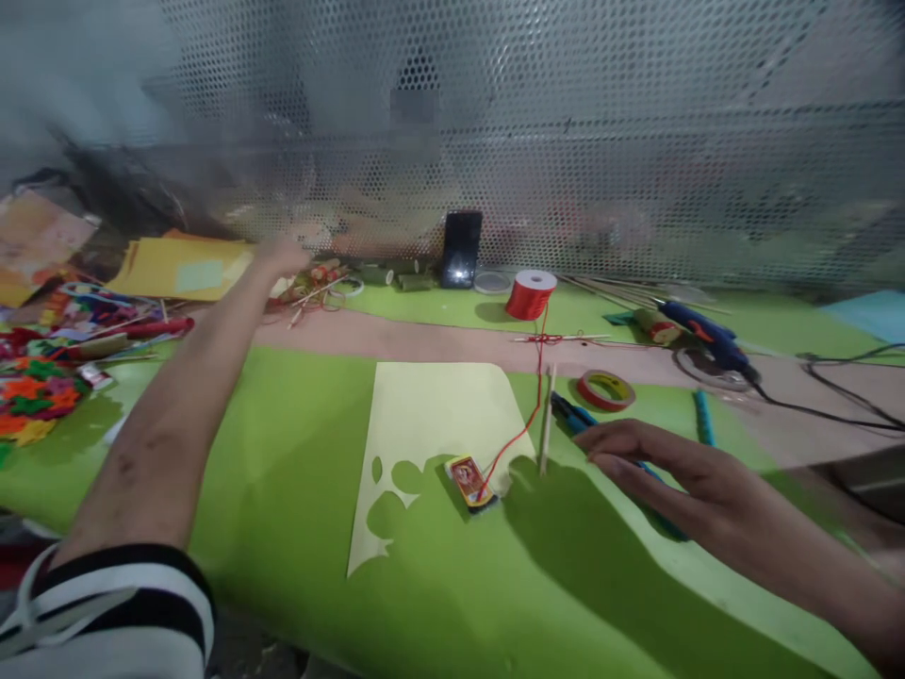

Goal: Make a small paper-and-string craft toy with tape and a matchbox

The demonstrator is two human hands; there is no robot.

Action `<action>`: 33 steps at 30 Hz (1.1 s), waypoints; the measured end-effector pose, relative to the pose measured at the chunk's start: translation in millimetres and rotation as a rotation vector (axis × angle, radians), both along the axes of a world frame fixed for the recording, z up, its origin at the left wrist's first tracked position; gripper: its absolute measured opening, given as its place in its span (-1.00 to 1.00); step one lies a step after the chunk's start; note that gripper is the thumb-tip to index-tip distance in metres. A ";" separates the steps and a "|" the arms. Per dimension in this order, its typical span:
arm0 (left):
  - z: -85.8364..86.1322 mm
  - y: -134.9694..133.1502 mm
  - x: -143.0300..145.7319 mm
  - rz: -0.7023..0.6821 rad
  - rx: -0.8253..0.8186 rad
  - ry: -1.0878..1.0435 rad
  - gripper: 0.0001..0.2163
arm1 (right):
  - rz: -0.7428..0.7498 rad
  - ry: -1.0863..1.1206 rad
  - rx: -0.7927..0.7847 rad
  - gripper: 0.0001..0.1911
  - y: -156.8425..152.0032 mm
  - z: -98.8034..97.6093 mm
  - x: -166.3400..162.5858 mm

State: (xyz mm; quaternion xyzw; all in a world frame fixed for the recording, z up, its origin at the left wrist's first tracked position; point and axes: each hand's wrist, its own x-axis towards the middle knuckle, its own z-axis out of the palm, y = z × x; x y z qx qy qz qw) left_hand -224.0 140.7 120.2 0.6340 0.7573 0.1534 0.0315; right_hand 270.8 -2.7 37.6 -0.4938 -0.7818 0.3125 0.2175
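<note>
My left hand [287, 253], smeared by motion, is stretched to the back left, beside yellow paper sheets [180, 267] and small red rolls with thin sticks [321, 283]. Its fingers cannot be made out. At the right, my right hand [665, 462] has thumb and forefinger pinched together over a teal-handled tool with a dark tip [571, 412]; what the pinch holds is hidden. A thin wooden stick [547, 429] lies left of that tool. A small red-and-yellow matchbox [469, 481], with red cord [519, 436] across it, rests by a pale cut-out sheet [438, 405].
The cord leads to a red spool [530, 294]. A tape roll [606, 389] and blue glue gun [707, 335] with trailing cable lie right. A phone [462, 250] leans on the perforated metal panel [636, 141]. Colourful craft pieces [42, 396] crowd the left of the green table covering [283, 453].
</note>
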 end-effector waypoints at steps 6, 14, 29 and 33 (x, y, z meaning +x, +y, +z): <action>-39.0 -42.1 87.5 -0.146 0.109 0.117 -0.69 | 0.042 -0.072 0.129 -0.39 -3.8 -2.8 -3.4; -104.9 -99.7 167.7 -0.602 0.124 0.075 -0.68 | -0.127 -0.419 0.431 -0.56 14.0 -24.0 -3.3; -134.2 -100.8 163.3 -0.718 0.110 0.012 -0.70 | -0.128 -0.689 0.284 -0.67 33.2 -25.3 -4.1; -134.3 -100.4 161.9 -0.724 0.125 0.010 -0.71 | -0.182 -0.660 0.243 -0.72 33.8 -23.6 -3.9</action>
